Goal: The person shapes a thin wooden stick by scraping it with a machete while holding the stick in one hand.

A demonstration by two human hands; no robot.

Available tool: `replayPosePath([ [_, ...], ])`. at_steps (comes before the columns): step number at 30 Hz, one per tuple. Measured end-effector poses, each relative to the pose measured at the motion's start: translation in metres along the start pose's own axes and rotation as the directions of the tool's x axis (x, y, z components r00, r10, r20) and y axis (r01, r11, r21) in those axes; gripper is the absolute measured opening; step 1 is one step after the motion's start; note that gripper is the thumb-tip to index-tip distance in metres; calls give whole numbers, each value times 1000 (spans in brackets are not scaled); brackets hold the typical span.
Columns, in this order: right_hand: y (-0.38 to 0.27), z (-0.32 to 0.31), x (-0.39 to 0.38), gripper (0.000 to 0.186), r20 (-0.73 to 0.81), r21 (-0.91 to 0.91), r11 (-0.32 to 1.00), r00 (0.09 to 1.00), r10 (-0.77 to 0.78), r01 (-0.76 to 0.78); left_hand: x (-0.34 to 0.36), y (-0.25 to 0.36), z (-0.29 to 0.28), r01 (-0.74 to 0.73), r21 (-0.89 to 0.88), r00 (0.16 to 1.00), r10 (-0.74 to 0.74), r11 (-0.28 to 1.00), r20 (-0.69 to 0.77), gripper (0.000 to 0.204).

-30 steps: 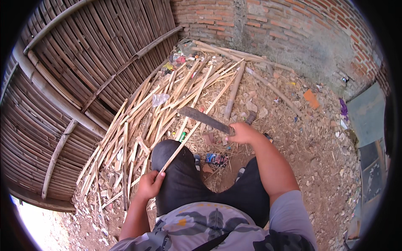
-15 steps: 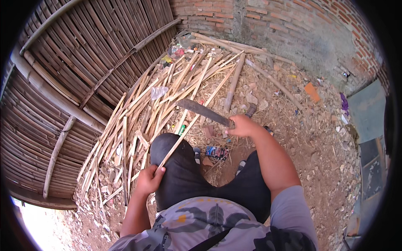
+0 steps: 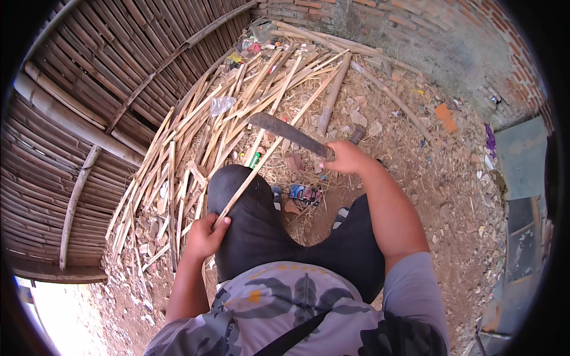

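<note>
Beside my left thigh, my left hand (image 3: pixel 206 236) is closed round the near end of a long pale bamboo strip (image 3: pixel 275 146). The strip slants up and away to the right, past my left knee. My right hand (image 3: pixel 347 158) grips the handle of a machete (image 3: pixel 291 133), out in front of my right knee. Its dark, broad blade points to the left and crosses over the strip; I cannot tell whether the two touch. Most of the handle is hidden inside my right fist.
A heap of split bamboo strips (image 3: pixel 196 136) lies left and ahead. Behind it are thicker bamboo poles (image 3: pixel 334 95). A bamboo-slat wall (image 3: pixel 142 47) stands left, a brick wall (image 3: pixel 427 35) at the back. Grey panels (image 3: pixel 522 160) lean at right. Litter dots the dirt floor.
The whole view has shifted slightly, so hands and ground sit a little higher in the picture. Both hands keep their hold, and the machete stays across the strip.
</note>
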State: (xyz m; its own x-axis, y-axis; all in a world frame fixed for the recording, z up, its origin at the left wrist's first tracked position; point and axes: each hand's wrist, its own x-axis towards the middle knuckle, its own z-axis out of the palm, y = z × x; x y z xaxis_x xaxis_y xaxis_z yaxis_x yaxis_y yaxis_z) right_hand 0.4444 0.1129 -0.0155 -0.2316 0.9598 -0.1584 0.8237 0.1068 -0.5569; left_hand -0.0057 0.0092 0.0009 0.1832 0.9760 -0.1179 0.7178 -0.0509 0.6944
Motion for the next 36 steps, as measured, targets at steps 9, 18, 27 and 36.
replayPosePath([
  [9,-1,1,-1,48,-23,15,1000,1000,-19,20,0,-1,2,-12,14,1000,12,1000,-23,46],
  [18,-9,-6,-6,47,24,30,999,999,44,-45,2,-2,2,-8,-8,1000,8,1000,-14,47],
  [27,-14,-22,-14,47,4,-62,997,998,56,-56,3,-7,4,12,21,1000,-11,1000,-24,47],
  [36,-9,-24,-13,46,-19,-44,996,997,75,-75,1,1,3,1,65,999,1,998,-38,48],
])
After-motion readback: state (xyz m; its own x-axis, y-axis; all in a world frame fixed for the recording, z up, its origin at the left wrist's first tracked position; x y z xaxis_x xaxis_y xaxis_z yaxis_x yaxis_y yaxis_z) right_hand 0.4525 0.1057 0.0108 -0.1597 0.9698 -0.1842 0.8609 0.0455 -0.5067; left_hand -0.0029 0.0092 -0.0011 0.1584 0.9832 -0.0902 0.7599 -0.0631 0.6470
